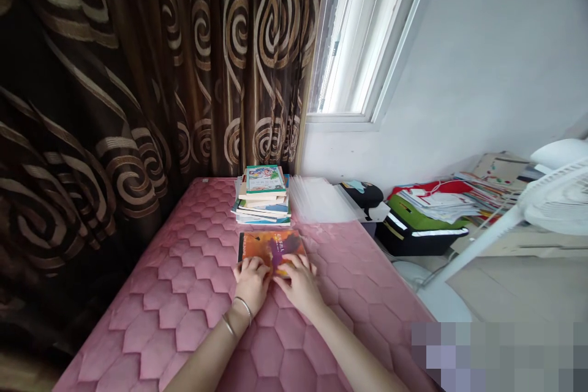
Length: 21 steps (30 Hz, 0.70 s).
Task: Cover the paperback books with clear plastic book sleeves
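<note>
An orange and purple book (271,245) lies flat on the pink quilted surface (184,294). My left hand (252,282) rests on the book's near left edge with its fingers on the cover. My right hand (298,282) lies beside it, fingers on the near right part of the cover. Both wrists point back toward me, and two thin bangles sit on my left wrist. Just beyond the book stands a stack of books (263,196) with a green-framed cover on top.
Clear plastic sleeves (321,199) lie right of the stack. A brown swirl-patterned curtain (138,73) hangs along the left and back. A window (358,37) is at the back. On the floor to the right are a black bag (413,226), papers (459,196) and a white fan (551,202).
</note>
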Tool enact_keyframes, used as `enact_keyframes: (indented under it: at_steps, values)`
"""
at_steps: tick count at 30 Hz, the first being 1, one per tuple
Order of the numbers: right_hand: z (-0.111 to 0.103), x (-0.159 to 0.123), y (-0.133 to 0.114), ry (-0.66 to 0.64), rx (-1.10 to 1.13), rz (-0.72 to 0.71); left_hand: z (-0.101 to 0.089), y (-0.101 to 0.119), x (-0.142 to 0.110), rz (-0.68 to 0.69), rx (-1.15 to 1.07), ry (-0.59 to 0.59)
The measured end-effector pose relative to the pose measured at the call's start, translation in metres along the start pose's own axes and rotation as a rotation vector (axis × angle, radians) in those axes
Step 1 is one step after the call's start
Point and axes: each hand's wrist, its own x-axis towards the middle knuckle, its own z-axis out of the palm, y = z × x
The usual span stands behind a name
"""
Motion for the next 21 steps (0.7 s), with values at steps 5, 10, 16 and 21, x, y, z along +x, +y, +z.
enact_keyframes:
  at_steps: [5, 10, 16, 21]
  values:
    - [0.008, 0.004, -0.008, 0.004, 0.000, 0.004, 0.004, 0.004, 0.003, -0.019, -0.025, -0.030]
    - [-0.007, -0.003, 0.019, 0.010, 0.007, 0.016, -0.015, -0.025, -0.004, -0.051, -0.012, -0.035]
    - [-0.018, -0.012, 0.074, 0.067, 0.100, 0.047, -0.033, -0.069, -0.014, -0.194, -0.024, -0.117]
    - [-0.013, -0.012, 0.088, 0.052, 0.218, -0.006, -0.032, -0.075, -0.016, -0.167, -0.058, -0.166]
